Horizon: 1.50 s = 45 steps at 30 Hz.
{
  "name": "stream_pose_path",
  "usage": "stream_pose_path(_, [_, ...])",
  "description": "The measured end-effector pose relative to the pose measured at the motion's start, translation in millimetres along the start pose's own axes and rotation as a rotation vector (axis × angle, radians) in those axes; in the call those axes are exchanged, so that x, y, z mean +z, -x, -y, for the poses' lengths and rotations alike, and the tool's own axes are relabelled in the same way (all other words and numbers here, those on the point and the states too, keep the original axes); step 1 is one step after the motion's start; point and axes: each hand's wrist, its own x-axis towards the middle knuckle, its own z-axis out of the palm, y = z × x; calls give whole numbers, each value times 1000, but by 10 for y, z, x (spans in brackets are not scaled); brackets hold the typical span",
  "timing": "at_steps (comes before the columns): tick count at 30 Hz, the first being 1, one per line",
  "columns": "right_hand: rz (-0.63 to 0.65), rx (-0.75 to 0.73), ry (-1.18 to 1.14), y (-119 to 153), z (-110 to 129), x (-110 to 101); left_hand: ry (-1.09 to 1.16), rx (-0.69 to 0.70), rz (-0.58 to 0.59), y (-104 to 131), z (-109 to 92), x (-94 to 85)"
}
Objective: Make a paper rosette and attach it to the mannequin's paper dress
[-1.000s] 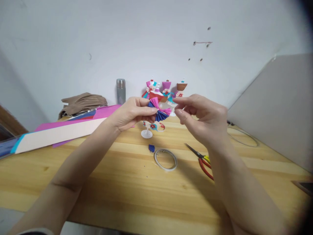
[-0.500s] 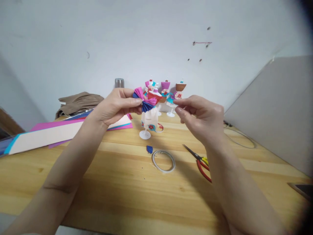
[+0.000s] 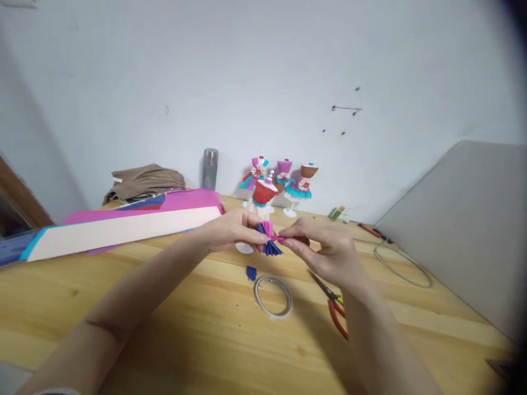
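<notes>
Holding a pleated bow [image 3: 270,246] between them, left hand [image 3: 239,227] pinching its left edge, right hand [image 3: 325,247] its pink tip.

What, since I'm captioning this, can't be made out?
Head view:
Pleated pink-and-blue bow: left edge, under left hand.
White dress form in red top: lower skirt, behind left hand and bow.
Red-and-yellow-handled scissors: handle parts, behind right forearm.
Dark object, lower right: blurred, shadowed.

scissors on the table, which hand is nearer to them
Right. The right hand is just above the scissors in the picture; the left hand is farther off, up and to the left of them.
</notes>
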Motion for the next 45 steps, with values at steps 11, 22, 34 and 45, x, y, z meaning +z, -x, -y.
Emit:
stream_pose_path(11, [87, 122, -77, 13, -76, -20, 53, -55, 16, -101, 112, -79])
stream_pose_path(22, [80, 150, -43, -22, -86, 70, 23, -88, 38, -149, 204, -82])
stream_pose_path(34, [113, 107, -25, -7, -104, 6, 224, -83, -21, -167, 182, -123])
stream_pose_path(45, [130, 78, 113, -10, -110, 54, 38, -125, 67, -160, 203, -69])
